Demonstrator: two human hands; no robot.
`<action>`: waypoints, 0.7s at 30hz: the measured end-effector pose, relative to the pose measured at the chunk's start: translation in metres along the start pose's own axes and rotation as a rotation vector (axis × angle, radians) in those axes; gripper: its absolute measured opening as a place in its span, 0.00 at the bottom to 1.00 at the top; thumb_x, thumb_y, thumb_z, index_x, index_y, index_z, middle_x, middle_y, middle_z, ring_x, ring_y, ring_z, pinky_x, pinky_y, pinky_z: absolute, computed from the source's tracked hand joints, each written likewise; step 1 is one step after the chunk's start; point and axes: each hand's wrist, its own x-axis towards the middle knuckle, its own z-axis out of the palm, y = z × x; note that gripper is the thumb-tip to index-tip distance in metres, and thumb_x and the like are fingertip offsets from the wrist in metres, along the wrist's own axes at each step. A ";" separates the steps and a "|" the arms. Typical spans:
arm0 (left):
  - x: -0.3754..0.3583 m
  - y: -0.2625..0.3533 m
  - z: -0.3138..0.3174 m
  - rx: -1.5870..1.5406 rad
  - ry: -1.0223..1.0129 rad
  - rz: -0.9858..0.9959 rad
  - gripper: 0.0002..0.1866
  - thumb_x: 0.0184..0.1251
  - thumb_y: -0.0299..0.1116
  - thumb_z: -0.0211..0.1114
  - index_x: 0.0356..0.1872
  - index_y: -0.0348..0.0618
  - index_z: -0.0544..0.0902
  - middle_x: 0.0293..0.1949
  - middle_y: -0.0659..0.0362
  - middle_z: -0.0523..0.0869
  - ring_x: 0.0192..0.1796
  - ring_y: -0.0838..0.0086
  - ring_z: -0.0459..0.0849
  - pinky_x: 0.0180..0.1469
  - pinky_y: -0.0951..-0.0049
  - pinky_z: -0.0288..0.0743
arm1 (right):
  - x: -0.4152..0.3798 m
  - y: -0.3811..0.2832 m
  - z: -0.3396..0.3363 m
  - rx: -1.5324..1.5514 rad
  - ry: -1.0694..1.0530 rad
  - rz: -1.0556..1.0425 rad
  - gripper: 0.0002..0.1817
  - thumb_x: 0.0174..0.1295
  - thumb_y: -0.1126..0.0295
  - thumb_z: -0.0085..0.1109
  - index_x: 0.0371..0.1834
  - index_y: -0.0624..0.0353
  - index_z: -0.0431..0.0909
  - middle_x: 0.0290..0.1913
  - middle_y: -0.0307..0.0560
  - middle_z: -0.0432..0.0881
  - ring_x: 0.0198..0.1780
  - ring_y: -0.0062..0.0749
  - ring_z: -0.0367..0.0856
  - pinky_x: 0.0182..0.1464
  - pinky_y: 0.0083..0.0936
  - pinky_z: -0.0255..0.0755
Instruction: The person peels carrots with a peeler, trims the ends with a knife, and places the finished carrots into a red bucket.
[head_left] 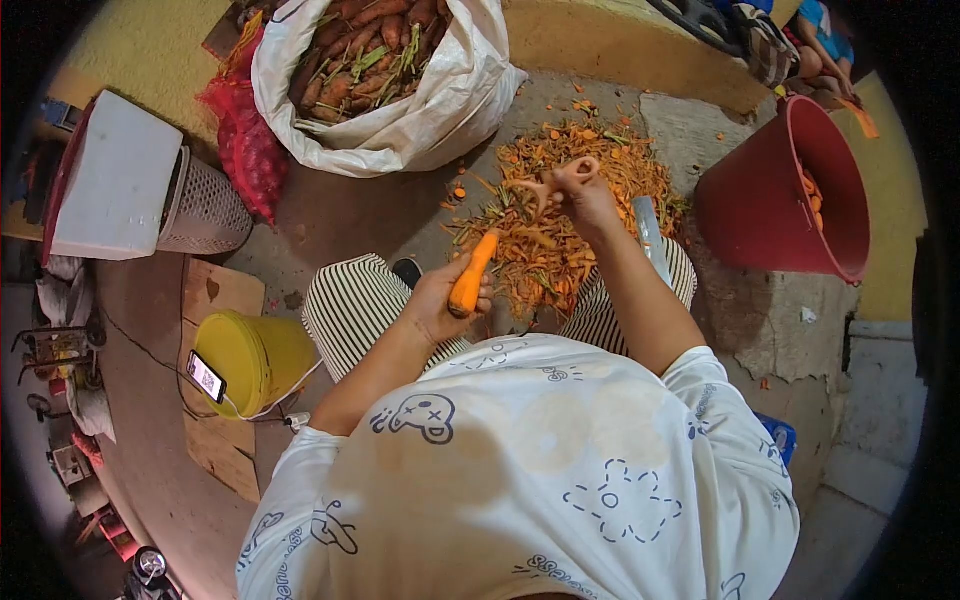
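Note:
My left hand (445, 304) is wrapped round the lower part of a peeled carrot (480, 262), its narrow end tilted up and away from me. A little farther out, my right hand (590, 205) grips a peach-coloured peeler (540, 190), held apart from the carrot. Beneath both hands, a heap of orange peelings and trimmings (570, 255) spreads over the floor. A knife blade (650, 232) shows by my right knee; its handle is hidden.
Ahead stands an open white sack (390, 155) of unpeeled carrots (350, 60). At right is a red bucket (735, 205) with carrots inside. A yellow bucket (240, 350) bearing a phone (207, 377) and a red mesh bag (245, 150) are at left. Another person (825, 45) sits far right.

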 end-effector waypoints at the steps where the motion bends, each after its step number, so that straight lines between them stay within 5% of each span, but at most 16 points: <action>1: -0.001 0.000 0.000 0.014 0.017 0.008 0.14 0.63 0.39 0.44 0.44 0.40 0.64 0.27 0.58 0.68 0.26 0.75 0.67 0.26 0.79 0.65 | 0.000 -0.003 -0.001 -0.001 0.061 -0.013 0.07 0.52 0.72 0.54 0.31 0.59 0.67 0.21 0.40 0.72 0.20 0.20 0.71 0.20 0.17 0.66; 5: 0.004 0.002 -0.003 0.047 0.037 -0.010 0.15 0.63 0.39 0.44 0.46 0.40 0.63 0.28 0.58 0.67 0.27 0.77 0.66 0.26 0.81 0.65 | -0.043 -0.015 0.046 0.063 -0.219 0.155 0.06 0.53 0.71 0.53 0.31 0.57 0.67 0.21 0.38 0.72 0.19 0.20 0.70 0.19 0.17 0.65; 9: 0.002 0.002 -0.003 0.114 -0.089 0.001 0.16 0.63 0.40 0.44 0.46 0.40 0.63 0.28 0.58 0.68 0.27 0.76 0.68 0.25 0.80 0.65 | 0.003 0.015 -0.003 0.122 -0.090 0.136 0.06 0.54 0.69 0.53 0.31 0.58 0.68 0.20 0.38 0.73 0.19 0.21 0.70 0.18 0.16 0.63; 13: -0.007 0.000 0.007 0.275 0.080 0.064 0.16 0.62 0.39 0.47 0.45 0.39 0.64 0.27 0.59 0.69 0.27 0.76 0.71 0.22 0.81 0.67 | -0.008 -0.005 0.009 0.094 -0.001 0.073 0.08 0.52 0.70 0.55 0.31 0.58 0.68 0.21 0.39 0.73 0.16 0.21 0.70 0.16 0.15 0.64; 17: -0.003 0.000 0.005 0.473 0.121 0.127 0.18 0.61 0.38 0.51 0.47 0.37 0.66 0.25 0.61 0.70 0.25 0.79 0.72 0.19 0.81 0.68 | -0.016 0.004 0.017 0.111 -0.141 0.150 0.09 0.52 0.70 0.55 0.31 0.61 0.67 0.21 0.41 0.73 0.16 0.22 0.70 0.17 0.17 0.65; 21: -0.001 0.002 -0.008 0.632 0.104 0.164 0.23 0.57 0.37 0.56 0.52 0.36 0.65 0.28 0.62 0.73 0.27 0.82 0.73 0.22 0.83 0.69 | 0.002 -0.003 -0.003 -0.075 0.042 0.064 0.08 0.54 0.69 0.53 0.30 0.60 0.67 0.20 0.41 0.73 0.16 0.21 0.70 0.16 0.17 0.64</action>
